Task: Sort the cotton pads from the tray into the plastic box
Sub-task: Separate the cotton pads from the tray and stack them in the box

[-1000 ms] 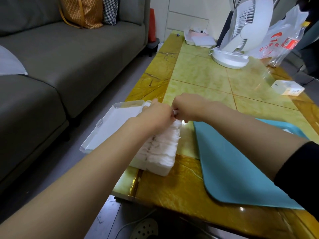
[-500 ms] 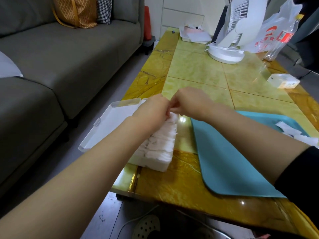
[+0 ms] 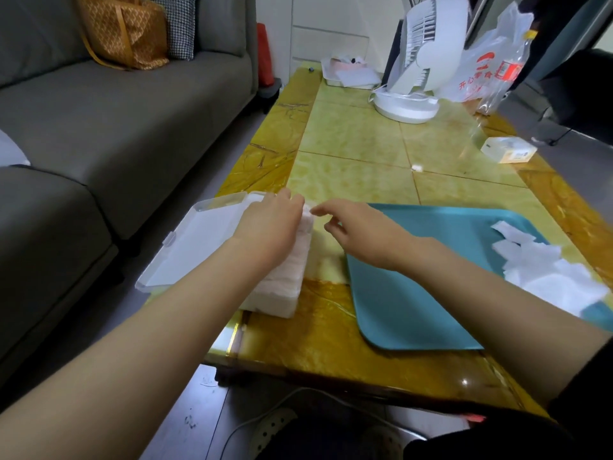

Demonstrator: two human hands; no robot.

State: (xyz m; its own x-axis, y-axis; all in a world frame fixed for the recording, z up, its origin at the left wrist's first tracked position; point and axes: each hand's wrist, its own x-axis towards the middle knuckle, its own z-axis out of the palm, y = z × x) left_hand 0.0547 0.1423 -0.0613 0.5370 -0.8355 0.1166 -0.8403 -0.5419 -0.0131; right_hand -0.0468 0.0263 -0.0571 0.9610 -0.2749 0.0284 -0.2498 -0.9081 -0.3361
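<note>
Cotton pads (image 3: 286,279) fill the plastic box (image 3: 277,308), left hand (image 3: 269,227) seemingly pressing them, right hand (image 3: 361,234) spread empty.

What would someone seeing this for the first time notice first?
Probably the teal tray on the yellow table, with loose cotton pads heaped at its right end. Next, the plastic box at the table's left edge, packed with pads, the left hand resting on them and the right hand beside it.

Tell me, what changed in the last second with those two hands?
The right hand let go and drew back from the plastic box towards the blue tray, now loose and empty. The left hand stays on the cotton pads in the box; box and tray lie as before.
</note>
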